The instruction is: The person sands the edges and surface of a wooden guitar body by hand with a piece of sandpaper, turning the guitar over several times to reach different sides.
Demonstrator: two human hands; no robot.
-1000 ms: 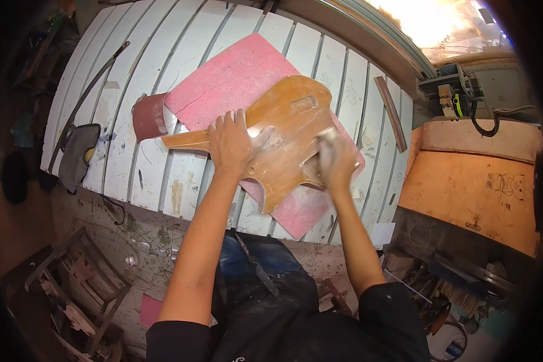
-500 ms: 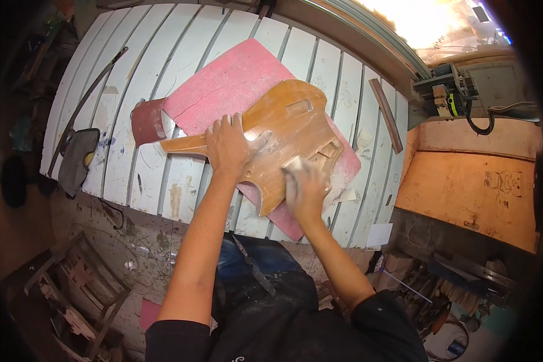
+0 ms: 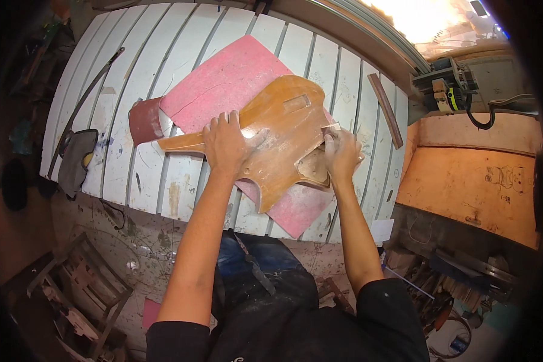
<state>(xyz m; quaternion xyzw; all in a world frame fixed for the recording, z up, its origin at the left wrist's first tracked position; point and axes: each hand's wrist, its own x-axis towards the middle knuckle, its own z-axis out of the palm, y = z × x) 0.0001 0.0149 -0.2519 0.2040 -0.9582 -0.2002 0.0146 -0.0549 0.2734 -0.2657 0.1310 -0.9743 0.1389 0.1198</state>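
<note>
A wooden electric guitar body [image 3: 280, 130], with cut-out cavities and a short neck stub, lies across a pink mat [image 3: 217, 84]. My left hand [image 3: 226, 145] grips it where the neck meets the body, thumb spread over the top face. At the body's right end, my right hand [image 3: 342, 155] pinches a small pale folded sheet, which looks like sandpaper [image 3: 331, 127], beside the large cavity. Pale dust marks the wood and mat. A curled reddish-brown sheet of sandpaper [image 3: 145, 121] stands by the neck's end.
The white slatted table [image 3: 169, 42] carries a dark wood strip [image 3: 385, 111] at right. A long thin dark rod [image 3: 90, 99] and a grey pouch-like item [image 3: 78, 161] lie at left. An orange-brown wooden box [image 3: 464, 187] stands to the right, a wooden chair [image 3: 87, 283] below left.
My right hand has moved right and slightly up, from the body's lower middle to its right edge, with the pale sheet. My left hand has stayed in place on the guitar body.
</note>
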